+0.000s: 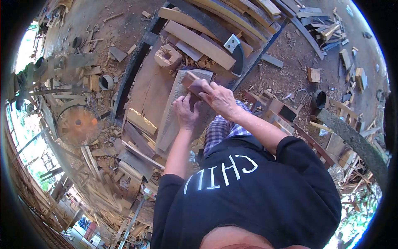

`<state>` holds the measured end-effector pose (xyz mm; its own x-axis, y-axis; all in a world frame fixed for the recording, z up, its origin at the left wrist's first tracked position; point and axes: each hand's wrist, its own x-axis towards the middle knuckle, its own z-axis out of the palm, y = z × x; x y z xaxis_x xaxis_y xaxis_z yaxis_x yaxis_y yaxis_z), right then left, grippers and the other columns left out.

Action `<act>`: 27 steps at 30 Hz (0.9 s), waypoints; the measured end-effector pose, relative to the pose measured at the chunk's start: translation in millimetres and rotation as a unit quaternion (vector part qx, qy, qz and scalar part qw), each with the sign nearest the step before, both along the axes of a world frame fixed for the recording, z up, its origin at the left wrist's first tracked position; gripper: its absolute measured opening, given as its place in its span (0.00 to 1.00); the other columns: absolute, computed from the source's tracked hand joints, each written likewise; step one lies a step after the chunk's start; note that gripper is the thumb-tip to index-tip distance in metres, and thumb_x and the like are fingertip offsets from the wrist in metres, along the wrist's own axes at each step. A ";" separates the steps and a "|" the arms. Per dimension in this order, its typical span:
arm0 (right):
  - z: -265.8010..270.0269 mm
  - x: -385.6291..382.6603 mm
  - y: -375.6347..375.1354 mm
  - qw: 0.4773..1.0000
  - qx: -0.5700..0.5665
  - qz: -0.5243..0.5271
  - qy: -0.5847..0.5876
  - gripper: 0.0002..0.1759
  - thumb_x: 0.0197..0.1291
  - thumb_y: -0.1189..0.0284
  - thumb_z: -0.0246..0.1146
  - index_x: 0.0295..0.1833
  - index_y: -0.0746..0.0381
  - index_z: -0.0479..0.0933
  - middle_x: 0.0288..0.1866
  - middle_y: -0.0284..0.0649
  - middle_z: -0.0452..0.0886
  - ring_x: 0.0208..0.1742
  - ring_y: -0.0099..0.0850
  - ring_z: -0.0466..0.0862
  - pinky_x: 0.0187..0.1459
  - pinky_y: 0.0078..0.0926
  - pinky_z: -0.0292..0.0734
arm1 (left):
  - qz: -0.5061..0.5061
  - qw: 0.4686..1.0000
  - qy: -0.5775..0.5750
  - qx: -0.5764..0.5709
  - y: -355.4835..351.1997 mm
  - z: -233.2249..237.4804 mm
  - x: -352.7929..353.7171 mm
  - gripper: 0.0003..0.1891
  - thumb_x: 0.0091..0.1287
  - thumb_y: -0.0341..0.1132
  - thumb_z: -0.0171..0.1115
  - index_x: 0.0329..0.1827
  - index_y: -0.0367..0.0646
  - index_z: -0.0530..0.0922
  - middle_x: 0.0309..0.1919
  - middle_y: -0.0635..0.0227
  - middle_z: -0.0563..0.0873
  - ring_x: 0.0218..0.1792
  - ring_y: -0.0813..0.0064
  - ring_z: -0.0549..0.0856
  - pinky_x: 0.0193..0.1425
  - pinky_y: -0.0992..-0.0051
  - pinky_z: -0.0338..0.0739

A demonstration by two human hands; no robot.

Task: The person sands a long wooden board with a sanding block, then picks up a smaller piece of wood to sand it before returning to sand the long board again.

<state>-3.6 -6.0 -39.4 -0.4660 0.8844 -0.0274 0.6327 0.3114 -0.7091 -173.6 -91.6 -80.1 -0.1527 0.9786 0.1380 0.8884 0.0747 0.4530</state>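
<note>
A pale grey, long wooden board (pixel 169 118) lies lengthwise in front of me on a wide brown wooden bench top (pixel 145 89). My right hand (pixel 219 98) is closed around a small brown wooden block (pixel 191 80) over the far end of the board. Whether the block has a wrapping or a blade cannot be made out. My left hand (pixel 186 111) rests on the board just nearer to me, its fingers apart and slightly bent, close to the block. Beyond the hands sits a chunky wood piece with a hollow (pixel 168 57). A handsaw with a pale handle plate (pixel 233 43) lies at the back.
Curved planks (pixel 201 43) are stacked along the bench's far side. Left of the board lies a yellowish wood offcut (pixel 141 120). A round wire-guarded fan (pixel 78 123) stands at left. Scrap wood (pixel 325 31) and shavings cover the ground; a dark beam (pixel 352 139) is at right.
</note>
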 end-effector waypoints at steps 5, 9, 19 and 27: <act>-5.1 -44.6 30.1 0.997 0.073 0.008 -0.031 0.24 0.70 0.57 0.59 0.66 0.56 0.70 0.42 0.44 0.80 0.37 0.43 0.86 0.34 0.41 0.81 | 0.007 1.000 0.010 0.018 -1.5 6.3 7.4 0.25 0.63 0.45 0.69 0.61 0.45 0.77 0.51 0.57 0.75 0.53 0.54 0.74 0.59 0.55 0.70; 8.1 -2.9 0.1 0.998 0.015 0.016 -0.051 0.26 0.68 0.58 0.61 0.68 0.55 0.69 0.41 0.43 0.80 0.38 0.43 0.86 0.34 0.40 0.81 | 0.006 0.999 0.011 0.032 -0.1 0.7 4.6 0.26 0.64 0.47 0.68 0.62 0.45 0.77 0.50 0.57 0.75 0.53 0.53 0.74 0.59 0.55 0.70; 2.4 -24.0 14.2 0.997 0.064 0.008 -0.037 0.24 0.69 0.59 0.60 0.66 0.54 0.69 0.40 0.42 0.80 0.39 0.43 0.86 0.37 0.40 0.82 | 0.006 0.999 0.015 0.030 -2.5 -2.3 5.8 0.26 0.67 0.49 0.65 0.62 0.43 0.76 0.51 0.56 0.75 0.52 0.53 0.74 0.60 0.54 0.70; -1.8 -51.1 36.5 0.998 0.047 0.026 -0.040 0.26 0.68 0.57 0.61 0.67 0.56 0.69 0.42 0.42 0.81 0.39 0.42 0.87 0.36 0.40 0.82 | 0.017 0.999 0.037 0.013 -3.1 0.3 9.9 0.26 0.67 0.47 0.66 0.62 0.42 0.75 0.51 0.56 0.75 0.52 0.53 0.74 0.61 0.55 0.70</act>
